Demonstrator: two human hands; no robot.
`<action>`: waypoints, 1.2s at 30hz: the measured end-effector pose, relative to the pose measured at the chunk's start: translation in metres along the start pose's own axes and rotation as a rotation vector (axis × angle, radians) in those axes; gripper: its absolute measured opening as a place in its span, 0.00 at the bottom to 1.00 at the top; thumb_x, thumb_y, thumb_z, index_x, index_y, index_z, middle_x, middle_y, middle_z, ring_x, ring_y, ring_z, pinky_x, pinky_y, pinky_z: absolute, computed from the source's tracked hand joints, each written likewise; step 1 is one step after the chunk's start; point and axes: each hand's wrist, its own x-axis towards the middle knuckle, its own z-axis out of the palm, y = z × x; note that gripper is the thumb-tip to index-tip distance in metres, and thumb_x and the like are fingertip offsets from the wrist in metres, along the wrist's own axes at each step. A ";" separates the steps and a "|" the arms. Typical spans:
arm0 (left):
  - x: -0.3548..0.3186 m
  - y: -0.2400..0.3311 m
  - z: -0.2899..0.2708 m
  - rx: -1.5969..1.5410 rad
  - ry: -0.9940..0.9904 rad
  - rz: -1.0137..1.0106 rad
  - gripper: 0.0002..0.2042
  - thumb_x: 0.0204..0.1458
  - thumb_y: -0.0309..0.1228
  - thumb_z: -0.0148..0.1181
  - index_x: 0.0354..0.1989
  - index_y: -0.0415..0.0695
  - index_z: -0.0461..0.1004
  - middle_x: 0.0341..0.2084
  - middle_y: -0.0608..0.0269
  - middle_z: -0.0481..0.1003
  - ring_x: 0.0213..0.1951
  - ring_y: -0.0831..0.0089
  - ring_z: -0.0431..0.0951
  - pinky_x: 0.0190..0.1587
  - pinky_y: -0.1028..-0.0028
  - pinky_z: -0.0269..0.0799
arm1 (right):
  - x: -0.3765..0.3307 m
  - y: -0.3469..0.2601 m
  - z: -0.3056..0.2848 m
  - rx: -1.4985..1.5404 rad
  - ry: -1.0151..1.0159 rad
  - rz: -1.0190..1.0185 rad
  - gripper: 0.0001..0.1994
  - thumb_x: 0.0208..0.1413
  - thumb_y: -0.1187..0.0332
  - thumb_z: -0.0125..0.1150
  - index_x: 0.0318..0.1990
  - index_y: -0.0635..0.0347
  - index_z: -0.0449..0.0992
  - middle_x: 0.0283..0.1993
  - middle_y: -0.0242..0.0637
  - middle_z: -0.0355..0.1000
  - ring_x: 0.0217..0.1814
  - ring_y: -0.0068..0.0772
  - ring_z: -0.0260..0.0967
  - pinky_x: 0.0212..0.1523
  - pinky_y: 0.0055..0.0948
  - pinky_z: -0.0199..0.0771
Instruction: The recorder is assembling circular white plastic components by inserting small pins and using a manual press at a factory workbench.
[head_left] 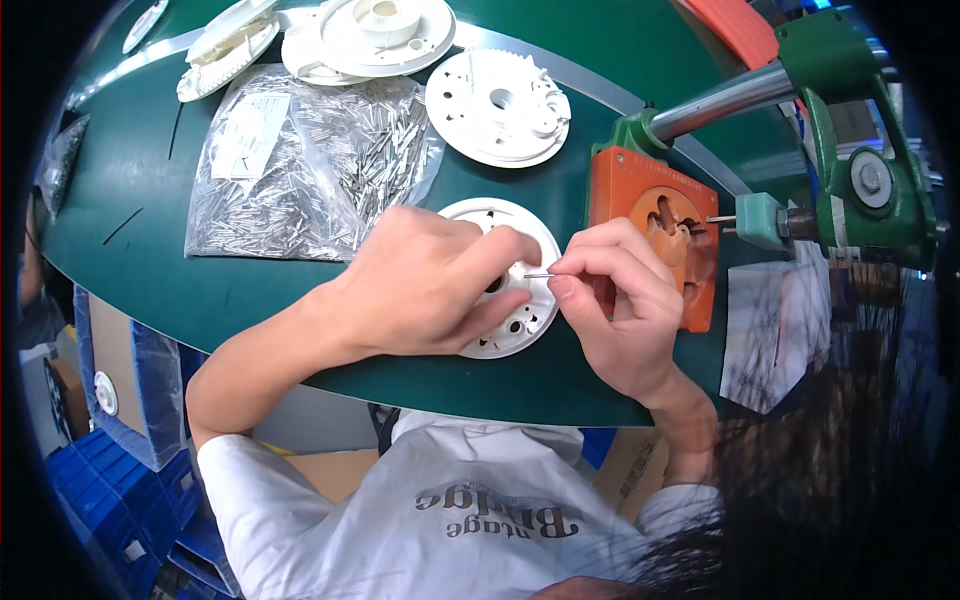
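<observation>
A round white plastic disc [512, 213] with holes lies on the table in front of me, partly covered by my left hand. My left hand [420, 280] reaches across it with curved fingers, index finger and thumb on either side of its middle, gripping it. Between the thumb and fingers of my right hand [622, 295] is a thin metal pin [538, 276], held sideways with its tip over the disc between my left fingertips. Whether the tip touches the disc I cannot tell.
A clear bag of metal pins [300, 170] lies beyond my left hand. Behind are another white disc [480, 110] and stacked white parts [345, 50]. At right stand an orange fixture [650, 175], a green press [840, 120] and a paper sheet [770, 335]. Blue crates [110, 490] sit lower left.
</observation>
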 end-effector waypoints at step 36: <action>0.001 -0.020 -0.012 0.252 -0.117 -0.325 0.11 0.49 0.37 0.67 0.30 0.43 0.76 0.15 0.57 0.75 0.19 0.55 0.77 0.23 0.61 0.71 | -0.003 0.011 -0.006 -0.573 -0.184 -0.233 0.10 0.39 0.74 0.73 0.30 0.54 0.78 0.30 0.24 0.71 0.27 0.27 0.65 0.33 0.31 0.53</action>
